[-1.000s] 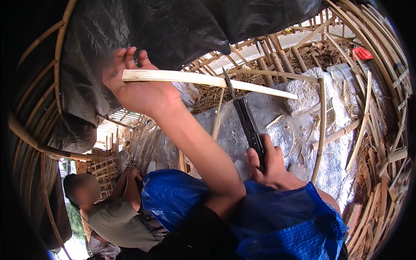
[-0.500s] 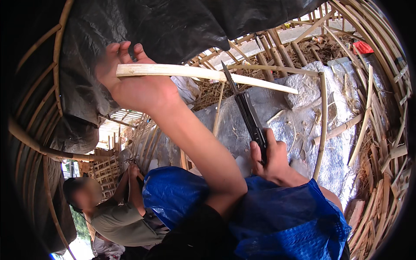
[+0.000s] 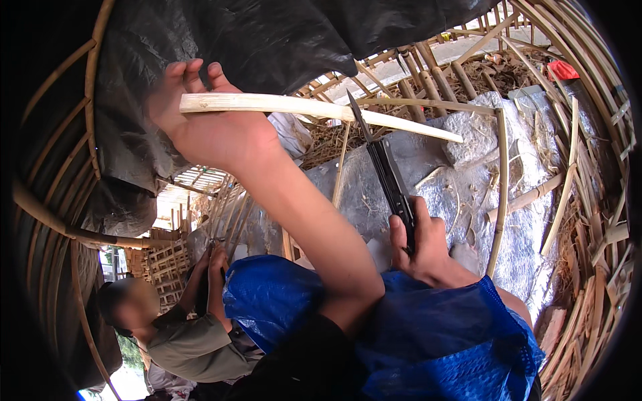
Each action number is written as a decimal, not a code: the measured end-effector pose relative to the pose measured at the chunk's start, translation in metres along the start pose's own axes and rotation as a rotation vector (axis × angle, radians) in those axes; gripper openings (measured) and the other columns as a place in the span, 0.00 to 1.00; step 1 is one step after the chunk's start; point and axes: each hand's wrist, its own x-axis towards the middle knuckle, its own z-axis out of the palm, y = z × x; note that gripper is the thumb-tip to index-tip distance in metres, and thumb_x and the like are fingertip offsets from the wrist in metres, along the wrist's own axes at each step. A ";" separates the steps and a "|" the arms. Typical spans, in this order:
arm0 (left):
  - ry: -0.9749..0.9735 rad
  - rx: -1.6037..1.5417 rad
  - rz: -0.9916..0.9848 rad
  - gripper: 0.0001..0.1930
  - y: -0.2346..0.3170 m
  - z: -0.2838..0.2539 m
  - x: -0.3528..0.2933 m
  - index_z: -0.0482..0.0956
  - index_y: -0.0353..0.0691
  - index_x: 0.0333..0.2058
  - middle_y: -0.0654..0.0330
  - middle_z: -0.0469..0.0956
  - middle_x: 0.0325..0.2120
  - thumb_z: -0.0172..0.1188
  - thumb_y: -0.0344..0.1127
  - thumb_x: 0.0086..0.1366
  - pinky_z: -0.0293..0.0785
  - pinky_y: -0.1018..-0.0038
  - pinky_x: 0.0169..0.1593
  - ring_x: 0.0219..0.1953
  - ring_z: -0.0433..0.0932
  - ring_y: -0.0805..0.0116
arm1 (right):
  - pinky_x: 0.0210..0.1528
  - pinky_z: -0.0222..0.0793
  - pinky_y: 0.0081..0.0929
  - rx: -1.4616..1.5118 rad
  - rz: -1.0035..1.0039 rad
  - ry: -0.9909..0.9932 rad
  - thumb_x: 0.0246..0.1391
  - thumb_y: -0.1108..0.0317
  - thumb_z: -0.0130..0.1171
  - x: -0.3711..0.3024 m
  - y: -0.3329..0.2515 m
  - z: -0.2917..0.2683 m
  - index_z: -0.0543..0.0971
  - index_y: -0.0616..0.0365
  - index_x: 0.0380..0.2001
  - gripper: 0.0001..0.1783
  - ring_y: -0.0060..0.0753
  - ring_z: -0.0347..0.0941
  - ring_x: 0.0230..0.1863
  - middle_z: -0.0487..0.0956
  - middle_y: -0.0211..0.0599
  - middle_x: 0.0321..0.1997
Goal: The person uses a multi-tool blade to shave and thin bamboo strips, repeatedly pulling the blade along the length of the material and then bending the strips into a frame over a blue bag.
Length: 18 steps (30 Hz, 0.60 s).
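A pale split bamboo strip [image 3: 267,103] lies across the palm of my left hand [image 3: 214,134]. That hand is raised palm up and holds the strip's thick end, with its fingertips loosely curled and apart above it. My right hand [image 3: 424,247] is closed round the black handle of a folding knife [image 3: 388,177]. The open blade points up and leftward and crosses the strip near its middle, apparently touching it. From there the strip narrows to a thin end at the right. Blue plastic sheeting [image 3: 441,327] covers my lap under both forearms.
A co-worker [image 3: 194,341] sits at lower left, hands raised together. Black sheeting [image 3: 221,40] hangs on a bamboo frame [image 3: 93,237]. Silvery sheeting [image 3: 528,227] bears a rough pale block [image 3: 471,137] and a bent bamboo strip [image 3: 501,194]. Bamboo slats [image 3: 605,234] curve along the right.
The view has shifted slightly. Both hands keep their hold, and the knife blade still crosses the strip at nearly the same place.
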 end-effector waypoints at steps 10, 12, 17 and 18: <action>0.009 -0.042 -0.038 0.07 -0.002 -0.007 0.008 0.68 0.43 0.40 0.57 0.74 0.38 0.48 0.35 0.66 0.70 0.65 0.45 0.42 0.73 0.63 | 0.17 0.70 0.41 -0.291 -0.132 0.018 0.58 0.61 0.58 0.005 0.007 -0.003 0.68 0.66 0.45 0.20 0.51 0.75 0.14 0.76 0.46 0.16; 0.029 -0.040 -0.020 0.08 -0.002 -0.018 0.010 0.61 0.48 0.43 0.55 0.74 0.39 0.44 0.31 0.66 0.71 0.61 0.44 0.42 0.73 0.59 | 0.17 0.70 0.42 -0.330 -0.139 0.018 0.58 0.60 0.58 0.004 0.007 -0.004 0.68 0.66 0.45 0.21 0.52 0.74 0.14 0.76 0.46 0.16; 0.036 -0.010 -0.025 0.06 -0.002 -0.010 0.003 0.67 0.44 0.40 0.57 0.74 0.39 0.46 0.32 0.64 0.69 0.63 0.47 0.43 0.72 0.63 | 0.18 0.71 0.44 -0.423 -0.144 0.028 0.58 0.59 0.57 0.006 0.009 -0.005 0.68 0.66 0.45 0.21 0.52 0.74 0.14 0.76 0.45 0.16; 0.051 -0.009 -0.042 0.09 -0.001 -0.008 0.002 0.73 0.41 0.38 0.60 0.74 0.39 0.48 0.35 0.64 0.67 0.66 0.49 0.44 0.72 0.66 | 0.18 0.71 0.44 -0.439 -0.196 0.059 0.59 0.59 0.57 0.007 0.009 -0.005 0.68 0.66 0.44 0.21 0.52 0.74 0.14 0.76 0.46 0.16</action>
